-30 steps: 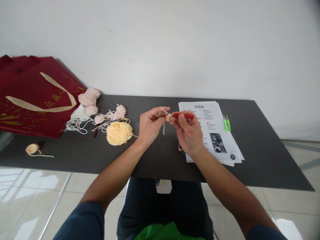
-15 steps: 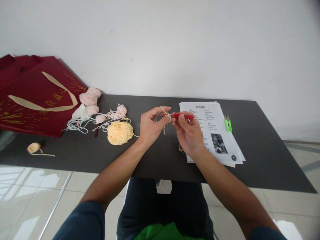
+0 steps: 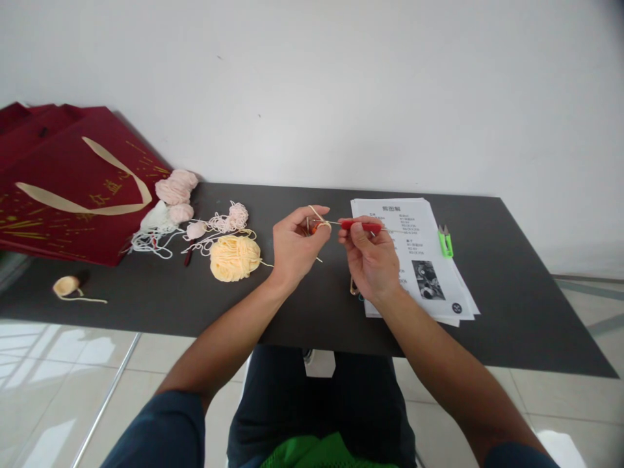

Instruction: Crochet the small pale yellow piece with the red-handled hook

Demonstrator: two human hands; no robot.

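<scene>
Crochet hook bridges my hands: right hand pinches its red handle, left hand pinches pale-yellow yarn. Hook likely light, stiff; yarn soft, splittable. Grip by the handle.

1. A plain white wall fills the upper view, marked by a few small dark specks.
2. A dark grey tabletop stretches along it.
3. Below lie pale, glossy floor tiles, crossed at lower left by a slim silvery bar.
4. Bright reflections gleam there.
</scene>
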